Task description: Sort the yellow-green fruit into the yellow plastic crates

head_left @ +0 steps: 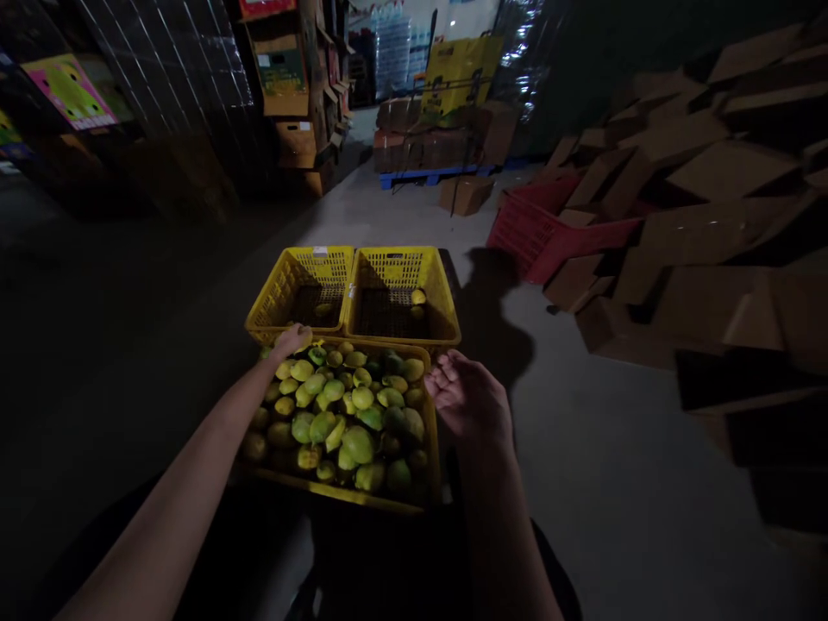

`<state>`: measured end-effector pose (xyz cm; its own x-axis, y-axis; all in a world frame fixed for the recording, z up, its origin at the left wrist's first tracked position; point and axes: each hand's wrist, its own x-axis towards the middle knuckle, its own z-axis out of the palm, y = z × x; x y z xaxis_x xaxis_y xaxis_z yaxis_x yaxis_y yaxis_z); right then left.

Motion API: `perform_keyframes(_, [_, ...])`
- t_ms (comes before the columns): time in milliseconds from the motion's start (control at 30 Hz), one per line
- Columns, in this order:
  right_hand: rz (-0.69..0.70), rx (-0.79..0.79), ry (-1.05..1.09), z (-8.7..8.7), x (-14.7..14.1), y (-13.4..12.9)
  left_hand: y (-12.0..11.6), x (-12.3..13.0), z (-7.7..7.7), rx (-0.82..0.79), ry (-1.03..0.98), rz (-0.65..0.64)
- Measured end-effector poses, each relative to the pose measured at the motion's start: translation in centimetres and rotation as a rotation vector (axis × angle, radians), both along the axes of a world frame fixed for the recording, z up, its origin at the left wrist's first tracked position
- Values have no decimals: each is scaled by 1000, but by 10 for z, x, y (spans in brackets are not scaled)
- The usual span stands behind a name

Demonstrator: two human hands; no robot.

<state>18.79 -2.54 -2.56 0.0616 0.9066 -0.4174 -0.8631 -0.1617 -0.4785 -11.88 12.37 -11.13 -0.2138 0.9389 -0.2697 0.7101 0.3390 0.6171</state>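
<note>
A yellow crate (342, 494) full of green and yellow lemons (358, 445) stands in front of me. Behind it are two more yellow crates: the left one (265, 297) has a lemon (323, 310) at its bottom, the right one (449, 310) has two lemons (418, 297). My left hand (292, 340) is at the full crate's back left edge, its fingers closed around a yellowish lemon (303, 341). Beside the full crate's right rim, my right hand (467, 395) is turned palm up with fingers loosely curled and apart, holding nothing.
A red crate (534, 233) and a large heap of cardboard boxes (699, 233) lie on the right. Farther back, a blue pallet (430, 176) carries boxes, with a small carton (466, 195) before it. Stacked cartons (296, 142) stand back left.
</note>
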Motion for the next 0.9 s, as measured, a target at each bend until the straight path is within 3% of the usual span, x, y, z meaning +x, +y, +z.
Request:
perform_keyframes(100, [-14, -58, 9, 5, -2, 1, -7, -4, 32, 10, -233, 89])
perform_keyframes(200, [-16, -63, 5, 5, -3, 0, -35, -12, 75, 18, -592, 131])
perform_keyframes(300, [14, -23, -20, -2, -3, -5, -90, -18, 116, 37, -1487, 277])
perform_keyframes(400, [44, 4, -36, -13, -3, -15, -148, -19, 137, 78, -1937, 494])
perform_keyframes(500, [52, -5, -68, -22, -4, -23, -179, -20, 133, 218, -2014, 701])
perform_keyframes(667, [113, -27, -184, -44, -4, -26, -178, -28, 103, 217, -1937, 1005])
perform_keyframes(767, [85, 41, -426, -67, -7, -27, -173, -29, 99, 196, -1961, 1008])
perform_keyframes(900, [48, 57, -888, -98, -16, -14, -173, -26, 105, 144, -1970, 953])
